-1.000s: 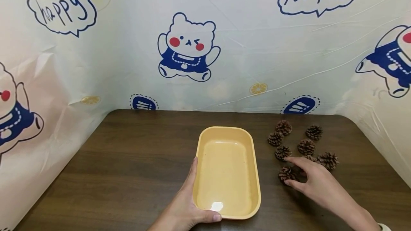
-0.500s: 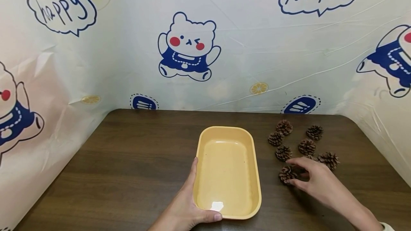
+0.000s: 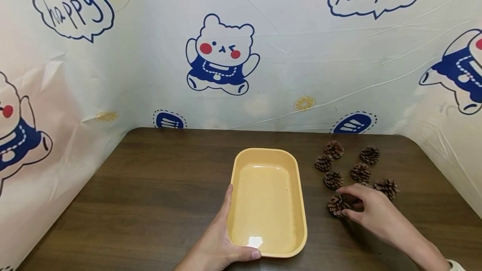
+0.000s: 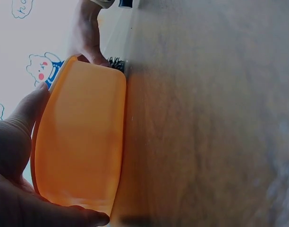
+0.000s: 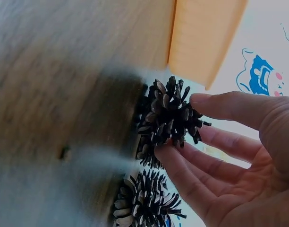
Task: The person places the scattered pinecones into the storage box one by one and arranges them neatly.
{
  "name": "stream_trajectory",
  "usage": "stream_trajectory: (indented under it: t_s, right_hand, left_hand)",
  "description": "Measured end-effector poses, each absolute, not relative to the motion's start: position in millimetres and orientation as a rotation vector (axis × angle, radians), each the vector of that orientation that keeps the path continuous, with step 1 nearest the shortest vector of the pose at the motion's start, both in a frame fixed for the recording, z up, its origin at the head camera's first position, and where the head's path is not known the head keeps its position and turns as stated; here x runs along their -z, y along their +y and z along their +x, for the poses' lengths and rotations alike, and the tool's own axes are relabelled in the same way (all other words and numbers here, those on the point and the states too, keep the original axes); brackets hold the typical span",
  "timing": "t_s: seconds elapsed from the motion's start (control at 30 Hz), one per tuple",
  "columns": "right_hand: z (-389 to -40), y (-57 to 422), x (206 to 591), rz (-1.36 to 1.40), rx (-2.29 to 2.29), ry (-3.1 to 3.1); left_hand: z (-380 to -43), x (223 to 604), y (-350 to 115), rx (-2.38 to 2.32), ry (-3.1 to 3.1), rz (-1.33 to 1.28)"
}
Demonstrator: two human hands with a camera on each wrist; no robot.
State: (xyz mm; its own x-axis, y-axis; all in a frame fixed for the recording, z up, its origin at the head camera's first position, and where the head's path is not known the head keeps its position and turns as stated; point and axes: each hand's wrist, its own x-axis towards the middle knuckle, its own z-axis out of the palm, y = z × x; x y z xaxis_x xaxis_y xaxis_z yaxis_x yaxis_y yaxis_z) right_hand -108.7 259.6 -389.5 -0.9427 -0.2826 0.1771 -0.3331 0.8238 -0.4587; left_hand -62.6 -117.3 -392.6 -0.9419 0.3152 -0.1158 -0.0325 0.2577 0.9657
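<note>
A yellow rectangular tray (image 3: 268, 204) stands on the brown wooden table, with nothing inside it. My left hand (image 3: 222, 235) grips its near left corner, the thumb along the near rim and the fingers against the left side. To the right of the tray, my right hand (image 3: 378, 214) pinches the nearest pine cone (image 3: 336, 206) between thumb and fingers. In the right wrist view, this pine cone (image 5: 165, 113) sits low at the tabletop, with the thumb on one side and fingertips on the other.
Several other pine cones lie beyond and beside my right hand, among them one just behind the held cone (image 3: 333, 180) and a larger one to the right (image 3: 387, 188). A patterned cloth (image 3: 278, 74) rises behind the table (image 3: 150, 204).
My right thumb and fingers have shifted slightly around the nearest pine cone, the thumb moving a little to the right. The left hand and tray look unchanged.
</note>
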Motion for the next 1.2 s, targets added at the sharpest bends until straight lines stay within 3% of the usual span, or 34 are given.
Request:
stream_trajectory:
  t_s: [1.2]
  right_hand:
    - [-111, 242, 365, 0.529, -0.663, -2.729]
  left_hand:
    - [-61, 391, -118, -1.719, 2.253, 0.231]
